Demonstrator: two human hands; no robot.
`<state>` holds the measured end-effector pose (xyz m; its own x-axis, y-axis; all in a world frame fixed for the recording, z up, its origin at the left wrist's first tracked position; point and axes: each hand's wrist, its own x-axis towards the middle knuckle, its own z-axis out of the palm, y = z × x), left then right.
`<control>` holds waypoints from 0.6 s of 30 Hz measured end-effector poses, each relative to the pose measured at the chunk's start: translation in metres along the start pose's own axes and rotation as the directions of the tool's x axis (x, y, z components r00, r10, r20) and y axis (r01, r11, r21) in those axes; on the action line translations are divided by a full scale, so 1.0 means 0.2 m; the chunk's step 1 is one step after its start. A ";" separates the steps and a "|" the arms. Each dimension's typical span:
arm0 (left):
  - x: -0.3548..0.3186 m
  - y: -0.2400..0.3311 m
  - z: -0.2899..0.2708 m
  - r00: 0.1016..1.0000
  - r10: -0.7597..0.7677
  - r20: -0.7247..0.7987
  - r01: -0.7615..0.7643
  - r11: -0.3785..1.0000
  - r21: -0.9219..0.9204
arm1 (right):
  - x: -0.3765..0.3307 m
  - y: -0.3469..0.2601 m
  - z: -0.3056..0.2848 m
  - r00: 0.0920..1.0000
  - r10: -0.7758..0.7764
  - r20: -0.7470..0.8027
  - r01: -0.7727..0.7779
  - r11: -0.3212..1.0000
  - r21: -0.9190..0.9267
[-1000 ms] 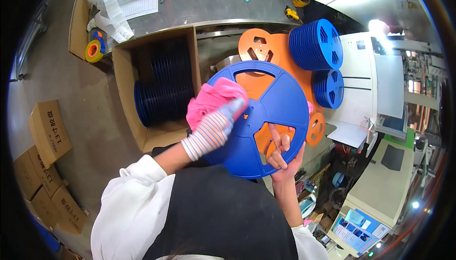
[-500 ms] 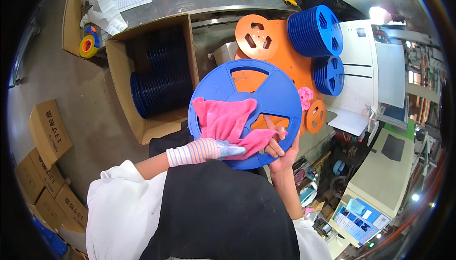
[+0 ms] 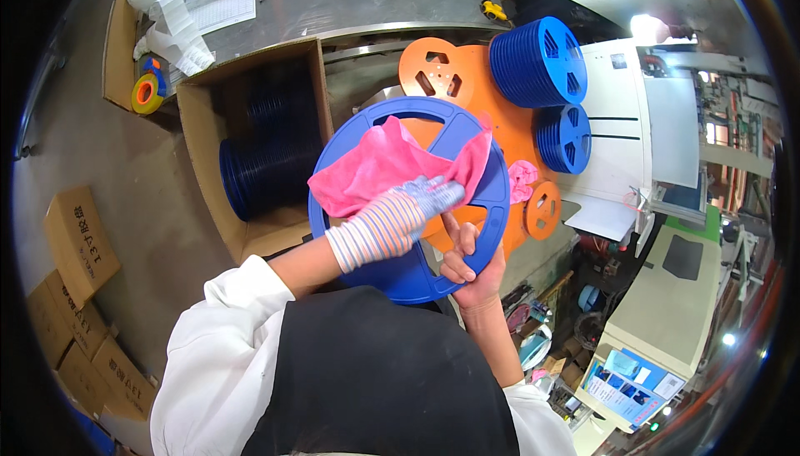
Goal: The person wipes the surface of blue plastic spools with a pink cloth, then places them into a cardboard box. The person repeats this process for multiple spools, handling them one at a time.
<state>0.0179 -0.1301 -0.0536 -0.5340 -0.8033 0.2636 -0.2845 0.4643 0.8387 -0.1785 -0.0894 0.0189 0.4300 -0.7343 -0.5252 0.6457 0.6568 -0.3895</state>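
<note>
A flat blue plastic reel (image 3: 490, 191) with wide cut-out windows is in front of my body, its face turned up toward me. My right hand (image 3: 477, 271), bare, grips its lower right rim, with fingers curled through a window. Spread across the reel's face is a pink cloth (image 3: 367, 169), one end sticking up at the right. My left hand (image 3: 387, 221), in a striped knit glove with bluish fingertips, presses the cloth against the reel, fingers together. The cloth hides the reel's hub.
Left of the reel stands an open cardboard box (image 3: 200, 144) of dark blue reels. Beyond is an orange surface (image 3: 508, 135) with blue reel stacks (image 3: 533, 64) and another pink cloth (image 3: 522, 179). A grey table (image 3: 333, 6) lies at the back, closed cartons (image 3: 83, 244) at left.
My left hand has moved up and right across the reel with the pink cloth, whose right end now points up. The reel and my right hand have shifted slightly left in view.
</note>
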 end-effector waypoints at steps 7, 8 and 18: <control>0.08 0.14 -0.06 0.984 0.132 -0.117 -0.090 0.945 0.314 | -0.02 -0.01 0.02 1.000 -0.013 -0.018 0.013 1.000 0.006; 0.10 0.15 -0.07 0.985 0.113 -0.133 -0.078 0.966 0.246 | -0.02 -0.01 0.03 0.997 -0.020 -0.078 0.020 1.000 0.005; 0.32 -0.04 -0.10 0.955 -0.096 -0.282 0.027 0.970 -0.240 | 0.02 0.03 0.17 0.991 0.064 -0.121 -0.074 0.994 -0.086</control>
<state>0.0020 -0.1918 -0.0342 -0.2583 -0.9166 0.3052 -0.0989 0.3394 0.9355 -0.1511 -0.0952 0.0407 0.3907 -0.6647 -0.6368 0.5553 0.7219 -0.4129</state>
